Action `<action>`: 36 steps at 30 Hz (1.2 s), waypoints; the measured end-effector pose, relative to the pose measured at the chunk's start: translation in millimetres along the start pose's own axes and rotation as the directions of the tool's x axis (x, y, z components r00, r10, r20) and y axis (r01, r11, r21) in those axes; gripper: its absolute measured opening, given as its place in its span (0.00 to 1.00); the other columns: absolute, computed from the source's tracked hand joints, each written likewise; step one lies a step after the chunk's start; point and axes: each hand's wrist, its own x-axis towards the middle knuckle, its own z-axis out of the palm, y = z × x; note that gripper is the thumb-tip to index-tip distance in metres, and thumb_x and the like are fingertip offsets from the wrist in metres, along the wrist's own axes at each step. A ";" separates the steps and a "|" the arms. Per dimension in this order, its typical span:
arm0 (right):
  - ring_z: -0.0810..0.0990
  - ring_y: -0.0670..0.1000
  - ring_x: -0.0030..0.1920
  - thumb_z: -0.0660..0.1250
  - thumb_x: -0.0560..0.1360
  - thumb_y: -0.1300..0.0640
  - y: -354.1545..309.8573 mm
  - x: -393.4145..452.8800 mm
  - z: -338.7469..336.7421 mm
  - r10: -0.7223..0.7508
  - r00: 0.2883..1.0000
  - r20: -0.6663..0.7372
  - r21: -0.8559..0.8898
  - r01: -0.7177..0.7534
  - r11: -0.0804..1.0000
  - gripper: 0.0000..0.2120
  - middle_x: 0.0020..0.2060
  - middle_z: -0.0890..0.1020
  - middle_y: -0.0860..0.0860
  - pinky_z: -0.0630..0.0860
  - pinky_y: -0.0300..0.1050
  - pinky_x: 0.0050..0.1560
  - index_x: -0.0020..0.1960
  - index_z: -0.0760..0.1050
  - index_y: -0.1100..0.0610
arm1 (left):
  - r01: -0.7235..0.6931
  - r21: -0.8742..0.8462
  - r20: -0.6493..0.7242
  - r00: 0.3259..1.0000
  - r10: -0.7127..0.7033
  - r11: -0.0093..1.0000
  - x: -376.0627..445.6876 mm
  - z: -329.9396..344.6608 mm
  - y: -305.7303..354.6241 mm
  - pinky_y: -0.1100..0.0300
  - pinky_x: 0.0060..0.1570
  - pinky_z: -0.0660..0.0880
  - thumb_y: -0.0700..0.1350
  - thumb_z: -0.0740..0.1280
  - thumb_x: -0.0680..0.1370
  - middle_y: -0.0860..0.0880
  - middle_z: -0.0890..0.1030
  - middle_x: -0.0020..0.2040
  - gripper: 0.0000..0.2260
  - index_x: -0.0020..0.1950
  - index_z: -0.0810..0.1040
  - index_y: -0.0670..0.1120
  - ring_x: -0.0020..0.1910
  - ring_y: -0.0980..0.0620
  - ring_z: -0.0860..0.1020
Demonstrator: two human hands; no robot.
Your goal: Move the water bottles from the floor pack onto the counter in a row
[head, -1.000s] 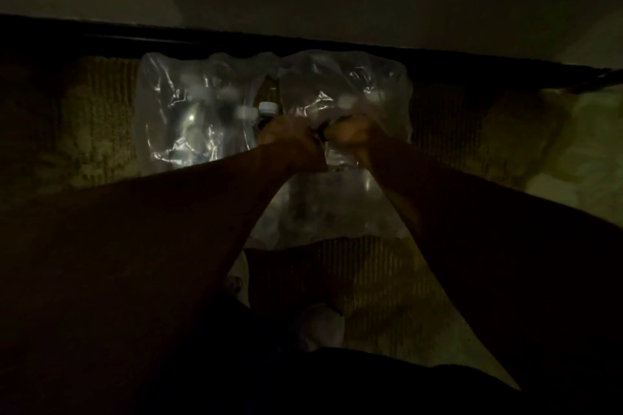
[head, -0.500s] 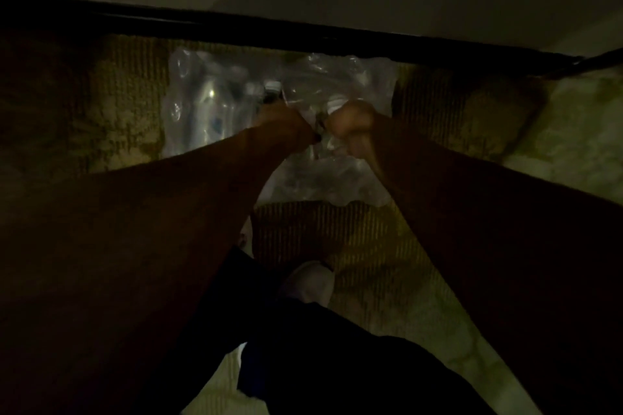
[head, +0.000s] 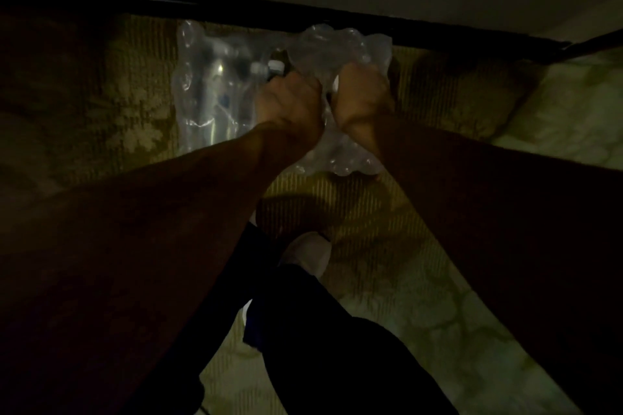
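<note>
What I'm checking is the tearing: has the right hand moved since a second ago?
Yes: judged against the floor pack, the right hand has shifted slightly rightward, away from the left hand.

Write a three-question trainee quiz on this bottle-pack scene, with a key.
1. True or false: the pack of water bottles lies on a patterned carpet.
2. What colour is the bottle cap showing just beyond the left hand?
A. white
B. red
C. black
3. Fill in: both the left hand and the right hand grip the pack's clear plastic ____.

Key:
1. True.
2. A.
3. Wrap. Both hands have their fingers curled into it near the middle of the pack.
</note>
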 end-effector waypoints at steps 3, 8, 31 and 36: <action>0.73 0.59 0.65 0.52 0.83 0.61 -0.7 -6.0 -4.1 0.079 0.993 -0.086 0.026 -0.077 0.997 0.15 0.59 0.75 0.60 0.68 0.47 0.62 0.66 0.69 0.66 | 0.071 -0.107 0.006 0.997 -0.071 0.992 -12.6 -23.5 -2.7 0.55 0.42 0.69 0.54 0.67 0.78 0.45 0.79 0.57 0.18 0.61 0.74 0.43 0.55 0.45 0.79; 0.74 0.54 0.65 0.60 0.81 0.52 -9.3 -44.9 -36.1 0.200 0.968 -0.149 0.205 -0.167 0.964 0.18 0.64 0.75 0.57 0.70 0.42 0.57 0.66 0.70 0.61 | 0.085 -0.235 0.000 0.996 -0.088 0.968 -34.7 -52.1 -17.7 0.56 0.45 0.71 0.60 0.72 0.71 0.46 0.80 0.59 0.27 0.62 0.76 0.45 0.58 0.45 0.79; 0.76 0.45 0.46 0.73 0.72 0.57 -40.6 -343.7 -258.6 0.188 0.929 -0.319 0.684 0.089 0.724 0.11 0.45 0.79 0.46 0.69 0.35 0.38 0.53 0.76 0.56 | -0.065 -0.890 -0.013 0.993 0.117 0.451 -279.9 -340.1 -23.8 0.60 0.54 0.79 0.43 0.76 0.71 0.54 0.81 0.53 0.17 0.59 0.79 0.49 0.51 0.58 0.80; 0.80 0.51 0.49 0.71 0.72 0.62 -55.3 -380.5 -304.8 0.193 0.949 -0.248 0.807 0.093 0.583 0.10 0.45 0.80 0.48 0.80 0.44 0.46 0.51 0.76 0.53 | -0.107 -0.906 -0.066 0.991 0.114 0.408 -312.8 -397.3 -16.6 0.52 0.58 0.78 0.44 0.72 0.75 0.48 0.83 0.54 0.15 0.61 0.79 0.44 0.55 0.51 0.81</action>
